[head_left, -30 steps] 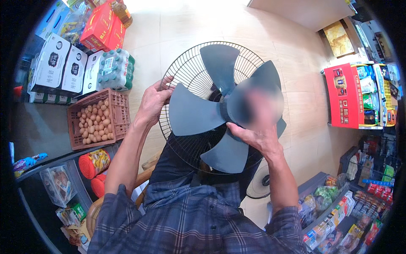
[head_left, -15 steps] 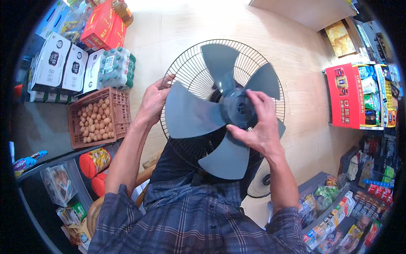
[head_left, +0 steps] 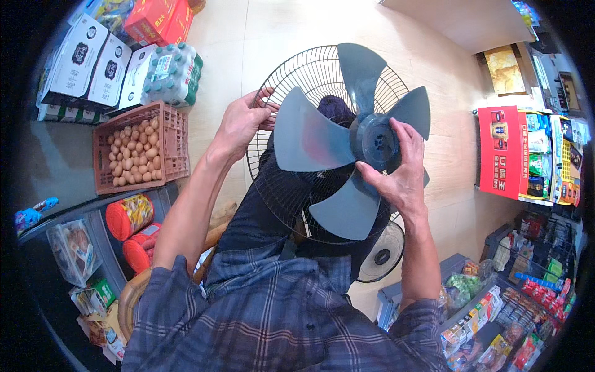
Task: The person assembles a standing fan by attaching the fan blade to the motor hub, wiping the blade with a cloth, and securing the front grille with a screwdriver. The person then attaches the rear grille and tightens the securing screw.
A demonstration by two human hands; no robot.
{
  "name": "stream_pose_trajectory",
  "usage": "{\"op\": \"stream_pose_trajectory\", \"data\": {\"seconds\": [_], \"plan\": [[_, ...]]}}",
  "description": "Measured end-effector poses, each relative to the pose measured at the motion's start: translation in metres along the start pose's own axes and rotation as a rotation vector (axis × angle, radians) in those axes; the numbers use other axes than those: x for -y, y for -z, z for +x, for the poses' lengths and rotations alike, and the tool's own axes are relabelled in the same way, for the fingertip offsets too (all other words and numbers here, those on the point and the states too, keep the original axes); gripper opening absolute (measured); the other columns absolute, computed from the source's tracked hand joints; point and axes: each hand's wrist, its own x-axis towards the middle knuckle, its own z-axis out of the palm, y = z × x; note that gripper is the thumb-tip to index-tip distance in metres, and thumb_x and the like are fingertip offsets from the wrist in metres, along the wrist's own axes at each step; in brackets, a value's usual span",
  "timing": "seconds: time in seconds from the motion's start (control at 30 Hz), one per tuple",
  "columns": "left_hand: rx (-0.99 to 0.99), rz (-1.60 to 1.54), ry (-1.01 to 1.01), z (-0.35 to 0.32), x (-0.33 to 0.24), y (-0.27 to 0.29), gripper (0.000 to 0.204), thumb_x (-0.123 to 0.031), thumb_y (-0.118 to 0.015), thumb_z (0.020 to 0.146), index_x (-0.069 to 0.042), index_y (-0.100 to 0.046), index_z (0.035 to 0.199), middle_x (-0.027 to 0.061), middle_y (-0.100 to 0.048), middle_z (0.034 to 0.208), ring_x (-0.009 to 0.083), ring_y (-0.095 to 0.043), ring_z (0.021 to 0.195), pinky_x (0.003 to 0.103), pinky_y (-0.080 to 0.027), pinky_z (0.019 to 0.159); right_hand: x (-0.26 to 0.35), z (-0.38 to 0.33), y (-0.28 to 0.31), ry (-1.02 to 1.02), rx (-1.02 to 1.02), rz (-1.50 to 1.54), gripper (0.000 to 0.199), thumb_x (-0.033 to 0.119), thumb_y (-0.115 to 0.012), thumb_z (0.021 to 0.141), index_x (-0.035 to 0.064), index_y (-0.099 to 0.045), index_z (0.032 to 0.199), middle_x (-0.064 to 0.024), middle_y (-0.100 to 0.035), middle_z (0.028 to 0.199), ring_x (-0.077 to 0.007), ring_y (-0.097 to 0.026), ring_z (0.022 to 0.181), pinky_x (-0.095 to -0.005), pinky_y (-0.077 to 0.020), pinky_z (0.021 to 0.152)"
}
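Observation:
My right hand grips the hub of a dark grey fan blade, thumb on one side and fingers on the other. The blade has several broad, slightly see-through wings and is held tilted in front of a round wire grille. My left hand is closed on the grille's left rim, fingers curled round the wires. The grille rests over my lap and legs. A dark thing shows through the wires behind the blade; I cannot tell what it is.
Left stand a brown crate of eggs, a wrapped pack of bottles and white cartons. A second round grille lies on the floor by my right leg. Right are a red display box and shelves of packets.
The blade has moved right relative to the grille and turned a little, held in my right hand. My left hand has kept hold of the grille rim. The view has shifted slightly.

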Motion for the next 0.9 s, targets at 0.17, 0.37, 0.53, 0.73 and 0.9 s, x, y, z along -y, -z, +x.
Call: {"op": "stream_pose_trajectory", "data": {"seconds": [0.17, 0.37, 0.53, 0.73, 0.9], "plan": [[-0.031, 0.018, 0.003, 0.0, -0.002, -0.001, 0.045, 0.004, -0.048, 0.086, 0.006, -0.046, 0.131, 0.0083, -0.064, 0.096, 0.0125, -0.063, 0.078, 0.026, -0.053, 0.071, -0.002, 0.005, -0.008, 0.01, 0.019, 0.025, 0.086, 0.026, -0.085, 0.059, 0.0045, -0.05, 0.134, -0.0177, -0.049, 0.129, -0.0323, -0.048, 0.121, -0.0417, -0.0424, 0.104], [-0.037, 0.046, 0.005, -0.002, -0.004, -0.002, 0.046, 0.002, -0.047, 0.086, 0.006, -0.047, 0.133, 0.0097, -0.065, 0.097, 0.0134, -0.063, 0.08, 0.028, -0.053, 0.074, -0.002, 0.006, 0.0, 0.071, 0.081, 0.004, 0.084, 0.027, -0.085, 0.059, 0.0037, -0.051, 0.132, -0.0173, -0.049, 0.128, -0.0321, -0.049, 0.119, -0.0414, -0.0434, 0.102], [-0.043, 0.032, -0.009, -0.002, -0.002, -0.002, 0.05, 0.002, -0.047, 0.086, 0.006, -0.045, 0.136, 0.0135, -0.066, 0.101, 0.0146, -0.064, 0.081, 0.028, -0.053, 0.077, -0.007, 0.0, -0.003, 0.128, 0.014, -0.009, 0.085, 0.027, -0.085, 0.059, 0.0027, -0.051, 0.133, -0.0167, -0.049, 0.127, -0.0327, -0.049, 0.119, -0.0419, -0.0444, 0.101], [-0.073, 0.064, 0.022, -0.001, -0.003, -0.001, 0.05, 0.0, -0.052, 0.087, 0.007, -0.045, 0.136, 0.0136, -0.066, 0.103, 0.0158, -0.063, 0.086, 0.029, -0.052, 0.078, -0.009, 0.001, 0.0, 0.192, 0.037, -0.038, 0.085, 0.029, -0.086, 0.059, 0.0024, -0.051, 0.132, -0.0176, -0.048, 0.128, -0.0341, -0.048, 0.119, -0.0431, -0.0445, 0.1], [-0.05, 0.048, 0.038, 0.006, 0.005, 0.004, 0.052, -0.005, -0.061, 0.086, 0.002, -0.045, 0.135, 0.0158, -0.06, 0.111, 0.0186, -0.064, 0.091, 0.028, -0.054, 0.077, -0.005, 0.0, -0.003, 0.171, 0.061, -0.052, 0.087, 0.03, -0.086, 0.059, 0.0026, -0.05, 0.133, -0.0187, -0.047, 0.13, -0.0348, -0.048, 0.12, -0.0451, -0.0429, 0.101]]}}
